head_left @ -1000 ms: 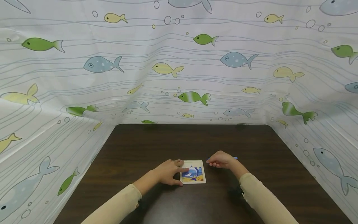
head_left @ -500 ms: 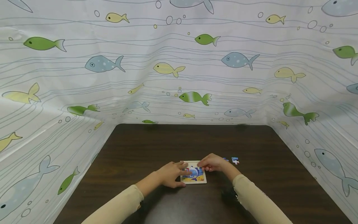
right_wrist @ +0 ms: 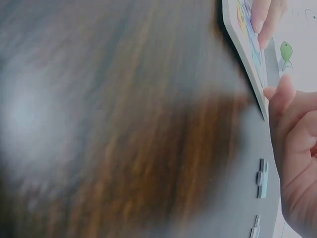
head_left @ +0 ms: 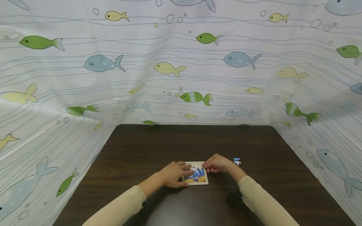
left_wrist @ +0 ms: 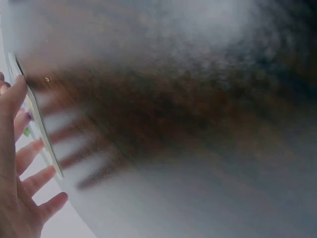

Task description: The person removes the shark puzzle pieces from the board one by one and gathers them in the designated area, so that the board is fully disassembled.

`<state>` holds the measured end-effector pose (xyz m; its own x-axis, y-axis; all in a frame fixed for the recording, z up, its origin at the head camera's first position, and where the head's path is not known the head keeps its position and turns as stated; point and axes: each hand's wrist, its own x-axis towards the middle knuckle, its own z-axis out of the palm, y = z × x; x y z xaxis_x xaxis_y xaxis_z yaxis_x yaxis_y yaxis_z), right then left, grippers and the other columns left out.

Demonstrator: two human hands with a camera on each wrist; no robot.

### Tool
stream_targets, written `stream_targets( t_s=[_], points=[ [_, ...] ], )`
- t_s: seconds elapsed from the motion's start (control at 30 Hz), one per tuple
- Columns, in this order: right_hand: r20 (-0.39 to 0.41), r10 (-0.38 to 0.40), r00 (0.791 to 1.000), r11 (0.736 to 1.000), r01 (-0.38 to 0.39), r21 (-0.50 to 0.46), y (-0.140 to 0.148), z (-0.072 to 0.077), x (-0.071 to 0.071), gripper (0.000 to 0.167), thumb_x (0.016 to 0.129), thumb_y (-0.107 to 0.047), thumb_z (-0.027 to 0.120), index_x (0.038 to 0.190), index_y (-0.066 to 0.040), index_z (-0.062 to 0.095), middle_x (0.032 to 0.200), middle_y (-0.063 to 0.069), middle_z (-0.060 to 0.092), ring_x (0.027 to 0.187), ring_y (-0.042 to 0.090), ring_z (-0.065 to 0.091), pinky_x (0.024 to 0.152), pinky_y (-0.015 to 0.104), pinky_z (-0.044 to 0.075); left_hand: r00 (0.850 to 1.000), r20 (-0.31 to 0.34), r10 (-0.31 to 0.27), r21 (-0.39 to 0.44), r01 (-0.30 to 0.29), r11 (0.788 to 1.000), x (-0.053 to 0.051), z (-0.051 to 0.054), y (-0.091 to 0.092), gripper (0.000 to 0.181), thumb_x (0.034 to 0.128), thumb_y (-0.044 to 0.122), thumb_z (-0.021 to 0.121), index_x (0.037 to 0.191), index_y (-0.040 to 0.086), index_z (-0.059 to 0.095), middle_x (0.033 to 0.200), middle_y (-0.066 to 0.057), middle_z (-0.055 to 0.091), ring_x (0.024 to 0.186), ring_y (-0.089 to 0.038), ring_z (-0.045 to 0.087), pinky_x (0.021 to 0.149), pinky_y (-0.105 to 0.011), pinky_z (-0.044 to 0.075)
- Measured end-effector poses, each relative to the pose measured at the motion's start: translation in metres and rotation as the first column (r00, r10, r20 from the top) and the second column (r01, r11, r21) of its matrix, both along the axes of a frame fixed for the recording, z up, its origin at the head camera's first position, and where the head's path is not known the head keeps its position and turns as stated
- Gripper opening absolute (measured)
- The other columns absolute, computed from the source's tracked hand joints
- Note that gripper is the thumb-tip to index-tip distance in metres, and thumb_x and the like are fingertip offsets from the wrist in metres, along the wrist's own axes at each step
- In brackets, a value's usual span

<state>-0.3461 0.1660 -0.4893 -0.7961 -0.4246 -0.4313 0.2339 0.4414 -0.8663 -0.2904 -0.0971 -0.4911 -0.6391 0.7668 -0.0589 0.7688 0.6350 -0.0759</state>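
The right hand [head_left: 217, 163] has bent fingers at the far right corner of the puzzle [head_left: 200, 176]; its fingertips are too small and turned away to tell whether the grip grasps anything. The left hand [head_left: 173, 174] has its grip released, fingers spread over the puzzle's left part and thumb at its near left corner. The puzzle, a pale-rimmed square with a sea picture, lies flat on the counter [head_left: 135, 147]. Two pieces [right_wrist: 263, 179] lie right of the puzzle, apart from each other. Behind the puzzle rises a fish-printed sheet [head_left: 141, 44].
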Motion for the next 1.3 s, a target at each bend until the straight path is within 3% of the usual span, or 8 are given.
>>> stream_targets(
  t_s=[0.23, 0.57, 0.8, 0.93, 1.1, 1.17, 1.3],
  points=[
    [0.000, 0.067, 0.998, 0.997, -0.067, 0.038, 0.002, 0.005, 0.004, 0.023, 0.091, -0.017, 0.066, 0.104, 0.000, 0.072, 0.064, 0.001, 0.065, 0.046, 0.003, 0.048, 0.045, 0.016, 0.041, 1.000, -0.011, -0.001, 0.005, 0.001, 1.000, 0.000, 0.000, -0.001, 0.063, 0.0905, 0.069, 0.041, 0.146, 0.040, 0.038, 0.153, 0.003, 0.039, 0.138, -0.025, 0.039, 0.101, -0.055, 0.041],
    [-0.024, 0.054, 0.998, 0.998, -0.053, 0.035, -0.003, 0.004, 0.004, 0.019, 0.089, -0.013, 0.067, 0.094, 0.004, 0.073, 0.059, -0.001, 0.061, 0.045, 0.003, 0.046, 0.044, 0.015, 0.041, 1.000, -0.017, -0.001, 0.015, 0.001, 1.000, 0.003, 0.000, 0.001, 0.061, 0.0906, 0.067, 0.044, 0.145, 0.039, 0.041, 0.151, 0.001, 0.042, 0.136, -0.026, 0.041, 0.101, -0.053, 0.042],
    [-0.017, 0.022, 1.000, 1.000, -0.022, 0.008, -0.006, -0.001, 0.003, 0.017, 0.089, -0.008, 0.064, 0.095, 0.006, 0.071, 0.059, -0.001, 0.060, 0.046, 0.003, 0.047, 0.045, 0.015, 0.041, 0.994, -0.106, -0.013, 0.042, 0.018, 0.999, 0.002, 0.001, 0.011, 0.052, 0.0909, 0.064, 0.047, 0.133, 0.036, 0.058, 0.139, 0.001, 0.055, 0.124, -0.024, 0.052, 0.095, -0.042, 0.045],
    [-0.112, 0.048, 0.993, 0.996, -0.040, 0.076, -0.010, -0.001, 0.005, 0.015, 0.088, -0.009, 0.066, 0.089, 0.004, 0.073, 0.057, -0.002, 0.060, 0.045, 0.004, 0.047, 0.044, 0.017, 0.040, 0.993, -0.114, 0.001, 0.045, 0.004, 0.999, 0.006, 0.003, 0.013, 0.049, 0.0904, 0.064, 0.049, 0.128, 0.035, 0.062, 0.134, 0.002, 0.058, 0.120, -0.020, 0.054, 0.090, -0.039, 0.045],
    [-0.268, 0.129, 0.955, 0.974, -0.070, 0.217, -0.014, 0.005, 0.005, 0.014, 0.087, -0.013, 0.069, 0.081, -0.002, 0.076, 0.056, -0.001, 0.061, 0.044, 0.008, 0.048, 0.042, 0.019, 0.040, 0.990, -0.143, -0.005, 0.045, 0.012, 0.999, 0.007, 0.001, 0.012, 0.050, 0.0901, 0.064, 0.049, 0.127, 0.033, 0.063, 0.125, 0.003, 0.059, 0.114, -0.016, 0.054, 0.084, -0.035, 0.046],
    [-0.278, 0.142, 0.950, 0.970, -0.077, 0.232, -0.015, 0.007, 0.004, 0.015, 0.087, -0.013, 0.068, 0.080, -0.002, 0.076, 0.056, -0.001, 0.060, 0.045, 0.008, 0.048, 0.042, 0.019, 0.040, 0.986, -0.167, -0.016, 0.052, 0.025, 0.998, 0.005, -0.001, 0.013, 0.050, 0.0898, 0.064, 0.050, 0.126, 0.032, 0.064, 0.120, 0.004, 0.059, 0.110, -0.015, 0.054, 0.082, -0.034, 0.046],
    [-0.208, 0.120, 0.971, 0.977, -0.079, 0.196, -0.013, 0.007, 0.003, 0.015, 0.088, -0.010, 0.066, 0.081, 0.001, 0.074, 0.057, 0.000, 0.058, 0.046, 0.007, 0.047, 0.044, 0.018, 0.039, 0.981, -0.186, -0.046, 0.052, 0.056, 0.997, 0.003, -0.004, 0.015, 0.051, 0.0897, 0.064, 0.049, 0.126, 0.032, 0.064, 0.114, 0.004, 0.058, 0.103, -0.014, 0.053, 0.078, -0.031, 0.045]
  ],
)
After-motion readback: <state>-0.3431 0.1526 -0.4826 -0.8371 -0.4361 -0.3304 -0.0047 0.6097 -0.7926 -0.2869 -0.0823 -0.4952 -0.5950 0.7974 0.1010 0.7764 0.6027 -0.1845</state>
